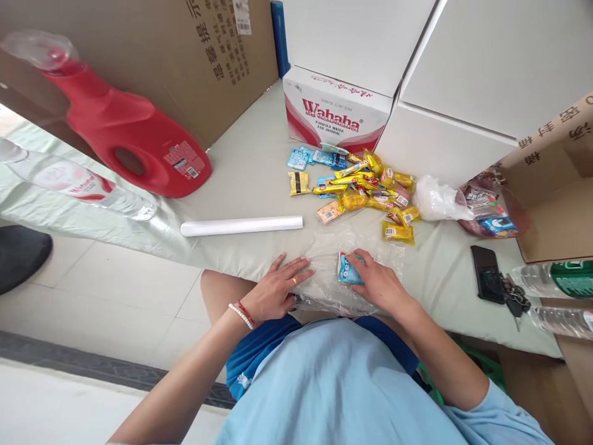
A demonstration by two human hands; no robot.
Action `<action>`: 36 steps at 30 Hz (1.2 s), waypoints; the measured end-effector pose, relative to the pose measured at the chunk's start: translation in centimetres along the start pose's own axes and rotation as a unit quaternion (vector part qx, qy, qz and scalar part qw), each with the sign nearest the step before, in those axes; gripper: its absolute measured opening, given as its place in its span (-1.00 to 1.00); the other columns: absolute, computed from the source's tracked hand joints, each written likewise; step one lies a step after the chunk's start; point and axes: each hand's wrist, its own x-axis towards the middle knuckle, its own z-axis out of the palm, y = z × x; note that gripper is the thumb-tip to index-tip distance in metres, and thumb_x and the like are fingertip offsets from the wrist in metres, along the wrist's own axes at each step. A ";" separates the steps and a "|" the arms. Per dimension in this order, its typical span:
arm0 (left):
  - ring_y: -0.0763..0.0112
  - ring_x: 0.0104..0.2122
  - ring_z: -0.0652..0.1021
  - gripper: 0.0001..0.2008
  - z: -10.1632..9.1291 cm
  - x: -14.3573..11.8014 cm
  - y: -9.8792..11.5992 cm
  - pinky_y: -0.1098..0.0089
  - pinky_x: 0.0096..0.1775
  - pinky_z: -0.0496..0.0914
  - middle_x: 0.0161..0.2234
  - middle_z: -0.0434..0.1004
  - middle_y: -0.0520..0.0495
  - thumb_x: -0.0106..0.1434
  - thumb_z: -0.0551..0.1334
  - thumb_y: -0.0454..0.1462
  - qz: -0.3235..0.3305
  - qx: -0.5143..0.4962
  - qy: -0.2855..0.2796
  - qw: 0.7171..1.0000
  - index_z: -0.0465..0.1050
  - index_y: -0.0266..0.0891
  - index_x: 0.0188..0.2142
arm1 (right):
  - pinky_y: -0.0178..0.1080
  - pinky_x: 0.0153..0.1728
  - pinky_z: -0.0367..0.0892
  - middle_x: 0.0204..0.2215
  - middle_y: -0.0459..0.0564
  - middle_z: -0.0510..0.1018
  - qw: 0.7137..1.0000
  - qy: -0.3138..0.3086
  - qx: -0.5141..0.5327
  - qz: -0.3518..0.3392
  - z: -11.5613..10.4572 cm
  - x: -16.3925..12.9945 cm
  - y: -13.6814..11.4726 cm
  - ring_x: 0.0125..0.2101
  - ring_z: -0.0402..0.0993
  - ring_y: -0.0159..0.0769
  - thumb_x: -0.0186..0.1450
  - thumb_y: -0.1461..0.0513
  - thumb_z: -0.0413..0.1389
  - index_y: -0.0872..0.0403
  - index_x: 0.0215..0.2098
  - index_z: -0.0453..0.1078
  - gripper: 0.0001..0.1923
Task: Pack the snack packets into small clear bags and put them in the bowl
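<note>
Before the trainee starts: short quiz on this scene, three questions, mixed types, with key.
1. Which hand touches the nearest blue packet?
2. True or false: the long white object lies under the left hand.
3. Fill in: the white-and-red carton behind the snack pile is printed with the brand name "____".

Key:
1. The right hand.
2. False: the long white object lies beyond the left hand, apart from it.
3. Wahaha.
</note>
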 end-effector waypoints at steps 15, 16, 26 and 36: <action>0.28 0.08 0.61 -0.68 0.2 1.3 -0.7 -0.05 0.38 0.15 0.09 0.64 -0.09 0.51 0.04 -0.13 -0.072 -0.124 0.110 0.984 0.54 -0.13 -0.21 | -0.25 -0.22 0.37 -0.21 0.00 0.62 0.991 0.028 0.114 -0.059 0.7 -6.8 5.8 -0.23 0.57 -0.24 0.48 0.22 -0.02 -0.02 -0.09 0.54 -0.73; 0.28 0.05 0.62 -0.69 0.1 1.5 -0.6 -0.05 0.37 0.17 0.06 0.66 -0.08 0.50 0.05 -0.12 -0.081 -0.135 0.117 0.980 0.52 -0.13 -0.22 | -0.25 -0.21 0.36 -0.20 0.00 0.62 0.987 0.048 0.139 -0.064 0.3 -6.4 6.3 -0.22 0.57 -0.25 0.48 0.19 0.00 -0.02 -0.09 0.54 -0.75; 0.24 -0.25 0.58 -0.67 0.4 5.2 -0.3 0.20 -0.10 0.44 -0.30 0.59 -0.07 0.41 0.09 -0.07 -0.224 -0.126 0.201 0.945 0.44 -0.13 -0.40 | -0.30 -0.33 0.25 -0.43 -0.09 0.57 0.940 0.060 0.335 -0.006 0.0 0.1 10.6 -0.39 0.44 -0.30 0.35 0.04 0.14 0.07 -0.32 0.50 -0.73; 0.02 -0.07 0.46 -0.77 -0.4 5.3 2.4 0.04 0.03 0.36 -0.15 0.45 -0.23 0.31 0.19 -0.28 -0.278 0.085 0.425 0.857 0.54 -0.23 -0.08 | -0.26 -0.31 0.18 -0.14 0.04 0.62 0.985 0.088 0.041 0.141 -0.1 0.6 10.0 -0.18 0.51 -0.19 0.40 0.20 0.12 0.05 -0.13 0.50 -0.85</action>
